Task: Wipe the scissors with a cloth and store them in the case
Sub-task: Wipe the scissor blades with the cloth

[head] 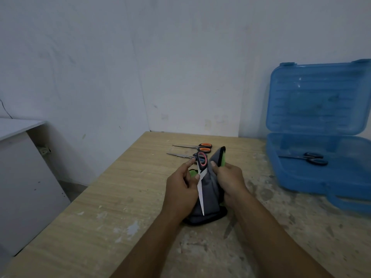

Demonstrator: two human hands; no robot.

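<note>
My left hand (pixel 181 189) holds a pair of scissors (pixel 201 183) with black and red handles, blade tip pointing toward me. My right hand (pixel 228 180) grips a grey and green cloth (pixel 210 197) pressed against the blade; the cloth's lower end rests on the table. Two more scissors lie beyond my hands: one with orange handles (pixel 200 147) and one (pixel 183 155) partly hidden behind the held pair. The open blue plastic case (pixel 301 177) stands at the right, its lid leaning on the wall, with black-handled scissors (pixel 309 157) inside.
The wooden table (pixel 124 193) is stained with pale patches and its left edge runs diagonally. A white cabinet (pixel 22 177) stands lower left. A white wall rises right behind the table and case.
</note>
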